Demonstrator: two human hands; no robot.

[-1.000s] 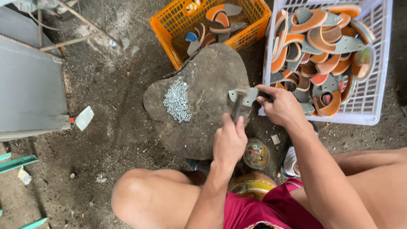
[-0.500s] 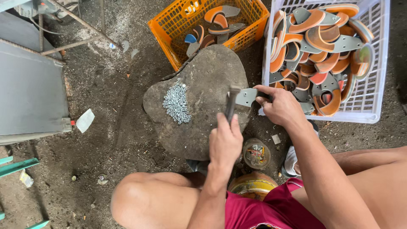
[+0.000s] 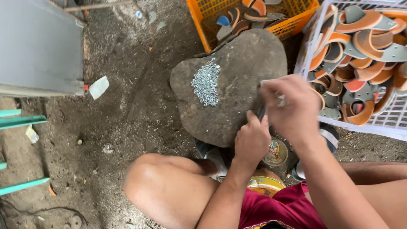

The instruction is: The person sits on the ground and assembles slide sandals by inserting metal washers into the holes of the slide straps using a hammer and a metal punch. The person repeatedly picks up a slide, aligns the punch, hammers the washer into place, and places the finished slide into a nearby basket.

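Two bare hands work over a large grey stone that sits on the dirt floor in front of the seated person's knees. The left hand is curled into a fist at the near edge of the stone, its grip closed around a dark handle that is mostly hidden, so the tool cannot be made out. The right hand is blurred, just above and to the right of the left; its fingers pinch a thin grey metal piece over the stone's right side. A heap of small silvery rivets lies on the stone's top, well left of both hands. Beyond the stone stands an orange crate holding a few orange and grey curved pieces. Beside the right hand, a white crate is piled with many more such pieces. A small round tin rests on the floor just below the hands.
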